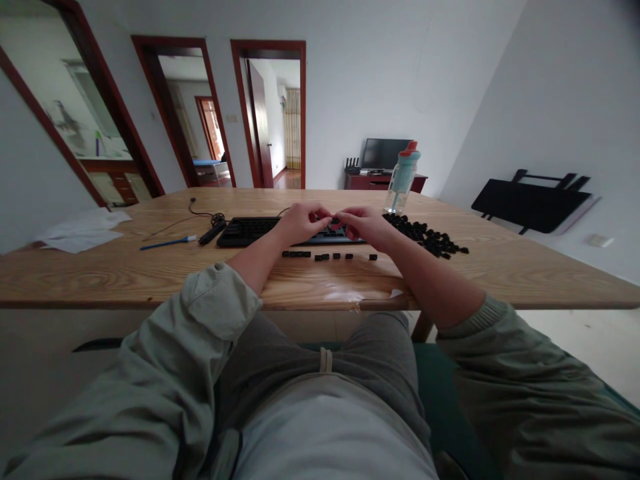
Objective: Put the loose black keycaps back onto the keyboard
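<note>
A black keyboard lies across the table in front of me, its right part without keycaps as far as I can see. Over that part, my left hand and my right hand meet at the fingertips, both closed in a pinch. Whatever is between the fingers is too small to make out. Just below the keyboard, several loose black keycaps lie in a row. Beyond my right wrist is a heap of black keycaps, partly hidden by my forearm.
On the wooden table, a blue-handled brush and a coiled black cable lie left of the keyboard. White paper rests at the far left. Behind the keycap heap stands a clear bottle with an orange lid.
</note>
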Demonstrator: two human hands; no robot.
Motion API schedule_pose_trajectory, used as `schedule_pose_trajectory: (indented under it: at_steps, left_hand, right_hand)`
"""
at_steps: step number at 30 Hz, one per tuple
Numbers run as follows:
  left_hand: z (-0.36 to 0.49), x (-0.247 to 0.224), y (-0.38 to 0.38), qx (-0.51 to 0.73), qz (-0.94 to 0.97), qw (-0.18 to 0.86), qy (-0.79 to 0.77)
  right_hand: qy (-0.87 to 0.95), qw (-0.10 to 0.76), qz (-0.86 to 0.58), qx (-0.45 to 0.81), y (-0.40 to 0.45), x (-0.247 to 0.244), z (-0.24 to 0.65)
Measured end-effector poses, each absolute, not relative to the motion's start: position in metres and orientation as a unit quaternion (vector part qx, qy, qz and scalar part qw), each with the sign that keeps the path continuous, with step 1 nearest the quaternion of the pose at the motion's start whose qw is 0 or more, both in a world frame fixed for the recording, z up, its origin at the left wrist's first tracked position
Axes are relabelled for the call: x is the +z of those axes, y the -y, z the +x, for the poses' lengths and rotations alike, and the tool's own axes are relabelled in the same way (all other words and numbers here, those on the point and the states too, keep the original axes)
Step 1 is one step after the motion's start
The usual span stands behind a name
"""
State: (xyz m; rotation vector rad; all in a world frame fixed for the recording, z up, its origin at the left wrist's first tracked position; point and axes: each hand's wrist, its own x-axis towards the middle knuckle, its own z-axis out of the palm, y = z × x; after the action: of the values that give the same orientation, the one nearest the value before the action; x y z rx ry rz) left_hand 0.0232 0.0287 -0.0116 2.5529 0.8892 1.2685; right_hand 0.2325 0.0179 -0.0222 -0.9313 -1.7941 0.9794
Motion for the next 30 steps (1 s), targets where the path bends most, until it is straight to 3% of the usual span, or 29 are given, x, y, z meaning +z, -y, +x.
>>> schedule_pose_trajectory:
  at_steps: [6, 16, 20, 24, 30]
  left_hand:
    - [0.022, -0.013, -0.024, 0.43, 0.845, 0.081, -0.307]
    - [0.02, -0.012, -0.021, 0.413, 0.85, 0.091, -0.312]
    - [0.013, -0.004, -0.023, 0.417, 0.845, 0.107, -0.318]
    - [0.0, 0.001, -0.03, 0.467, 0.812, 0.085, -0.341]
    - [-0.001, -0.004, -0.037, 0.438, 0.821, 0.087, -0.356]
  right_hand:
    - [0.688, 0.436, -0.365, 0.451, -0.02, -0.025, 0.231]
    - [0.726, 0.418, -0.362, 0.408, -0.016, -0.023, 0.232]
    - [0.804, 0.405, -0.364, 0.241, -0.011, -0.025, 0.226]
    - [0.905, 0.304, -0.297, -0.012, 0.003, -0.028, 0.213]
    - [0.94, 0.216, -0.251, -0.082, 0.016, -0.036, 0.193]
